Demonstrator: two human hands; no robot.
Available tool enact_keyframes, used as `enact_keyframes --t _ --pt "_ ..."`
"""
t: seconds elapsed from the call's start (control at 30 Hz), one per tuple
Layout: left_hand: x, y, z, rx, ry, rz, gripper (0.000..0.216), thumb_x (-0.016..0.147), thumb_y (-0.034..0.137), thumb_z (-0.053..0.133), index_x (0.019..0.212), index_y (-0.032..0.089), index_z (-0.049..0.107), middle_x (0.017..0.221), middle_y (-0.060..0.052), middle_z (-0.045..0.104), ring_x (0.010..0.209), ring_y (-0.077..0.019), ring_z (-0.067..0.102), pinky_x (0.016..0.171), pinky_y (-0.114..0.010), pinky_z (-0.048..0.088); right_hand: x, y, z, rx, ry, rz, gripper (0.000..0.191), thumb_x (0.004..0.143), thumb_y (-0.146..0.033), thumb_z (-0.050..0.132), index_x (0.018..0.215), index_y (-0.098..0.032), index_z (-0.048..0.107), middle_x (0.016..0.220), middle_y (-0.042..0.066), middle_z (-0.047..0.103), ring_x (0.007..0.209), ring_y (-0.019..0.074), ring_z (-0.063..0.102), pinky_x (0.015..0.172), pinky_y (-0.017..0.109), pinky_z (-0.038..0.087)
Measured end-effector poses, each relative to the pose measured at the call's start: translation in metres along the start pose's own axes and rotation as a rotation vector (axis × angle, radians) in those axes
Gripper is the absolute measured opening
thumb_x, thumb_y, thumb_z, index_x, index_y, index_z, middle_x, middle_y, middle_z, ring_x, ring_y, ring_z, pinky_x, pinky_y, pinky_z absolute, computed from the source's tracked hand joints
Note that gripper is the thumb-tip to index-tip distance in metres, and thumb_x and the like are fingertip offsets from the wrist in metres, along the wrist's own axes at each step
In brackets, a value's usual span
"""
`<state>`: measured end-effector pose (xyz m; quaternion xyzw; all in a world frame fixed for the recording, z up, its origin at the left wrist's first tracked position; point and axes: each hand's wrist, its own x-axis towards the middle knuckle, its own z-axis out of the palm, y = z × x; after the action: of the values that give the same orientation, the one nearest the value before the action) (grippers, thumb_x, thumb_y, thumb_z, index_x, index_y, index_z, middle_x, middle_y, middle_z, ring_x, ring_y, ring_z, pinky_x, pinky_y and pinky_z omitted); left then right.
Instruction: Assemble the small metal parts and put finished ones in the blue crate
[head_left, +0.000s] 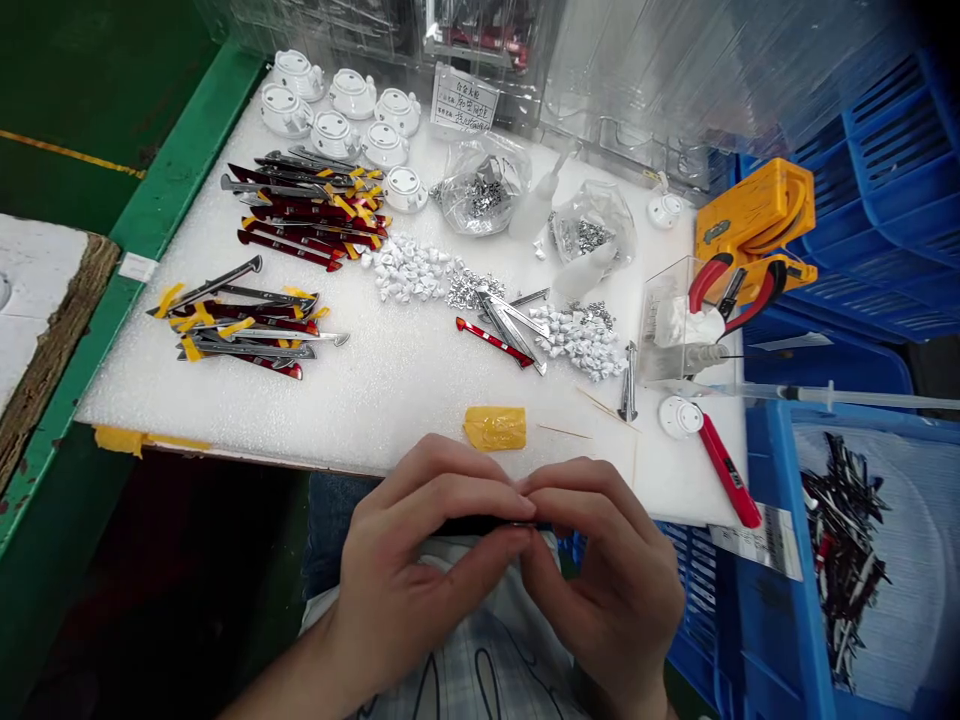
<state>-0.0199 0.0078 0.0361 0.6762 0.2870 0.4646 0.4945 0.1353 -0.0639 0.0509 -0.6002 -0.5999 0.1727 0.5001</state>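
Observation:
My left hand (420, 560) and my right hand (600, 560) meet in front of my lap, below the front edge of the white foam board (375, 380). Both are closed in a pinch, fingertips touching, around a thin dark strip (480, 524) that runs between them; most of it is hidden by the fingers. A lump of yellow tape (495, 428) lies on the board just beyond my fingers. Thin wooden sticks (592, 405) lie to its right.
On the board lie two bundles of red and silver blades bound with yellow tape (247, 325) (311, 205), white round caps (337, 105), piles of small white and silver parts (581, 340), bags of screws (480, 190), red-handled pliers (731, 290), a red tool (727, 470). Blue crates (847, 560) stand at right.

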Motion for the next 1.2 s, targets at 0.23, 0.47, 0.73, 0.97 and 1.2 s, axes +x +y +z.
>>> enact_keyframes --t 0.23,0.47,0.73,0.97,1.2 --pt "0.0026 -0.0009 0.0003 -0.019 0.007 -0.038 0.006 0.105 0.027 0.091 0.102 0.027 0.086 0.093 -0.001 0.083 0.08 -0.0166 0.078 0.072 -0.027 0.069 0.0022 -0.0021 -0.001 -0.033 -0.014 -0.016 0.025 0.097 -0.004 0.07 0.109 -0.026 0.073 0.095 0.001 0.08 0.079 0.0176 0.076 0.066 0.03 0.066" --pt "0.0066 0.0021 -0.001 -0.103 0.02 -0.053 0.015 0.105 0.035 0.091 0.096 0.026 0.085 0.084 0.0 0.08 0.073 -0.0141 0.075 0.067 -0.024 0.067 0.0012 -0.0023 0.0017 0.037 0.009 -0.032 0.025 0.098 -0.003 0.069 0.11 -0.024 0.073 0.093 0.001 0.08 0.08 0.0166 0.075 0.067 0.029 0.064" --pt "0.0059 0.0028 -0.0004 -0.17 0.002 -0.109 0.017 0.108 0.042 0.088 0.097 0.028 0.087 0.084 -0.002 0.081 0.074 -0.0164 0.076 0.066 -0.026 0.068 -0.0033 0.0002 0.0017 0.092 0.041 -0.047 0.028 0.096 -0.001 0.072 0.114 -0.022 0.075 0.088 0.001 0.078 0.07 0.0167 0.066 0.059 0.031 0.057" --pt "0.0045 0.0034 0.0005 -0.146 -0.023 -0.082 0.015 0.108 0.027 0.088 0.095 0.026 0.08 0.087 0.001 0.082 0.078 -0.0138 0.077 0.066 -0.022 0.065 -0.0022 -0.0002 -0.0007 0.05 0.045 -0.085 0.024 0.098 -0.001 0.072 0.112 -0.02 0.075 0.085 0.001 0.076 0.07 0.0156 0.065 0.057 0.031 0.055" --pt "0.0069 0.0045 0.0009 -0.14 -0.028 -0.067 0.019 0.103 0.013 0.084 0.093 0.026 0.075 0.086 0.002 0.079 0.074 -0.014 0.074 0.065 -0.024 0.063 -0.0017 -0.0005 -0.0025 -0.002 0.041 -0.095 0.018 0.102 -0.006 0.073 0.11 -0.022 0.076 0.084 0.0 0.074 0.068 0.0151 0.064 0.054 0.031 0.054"
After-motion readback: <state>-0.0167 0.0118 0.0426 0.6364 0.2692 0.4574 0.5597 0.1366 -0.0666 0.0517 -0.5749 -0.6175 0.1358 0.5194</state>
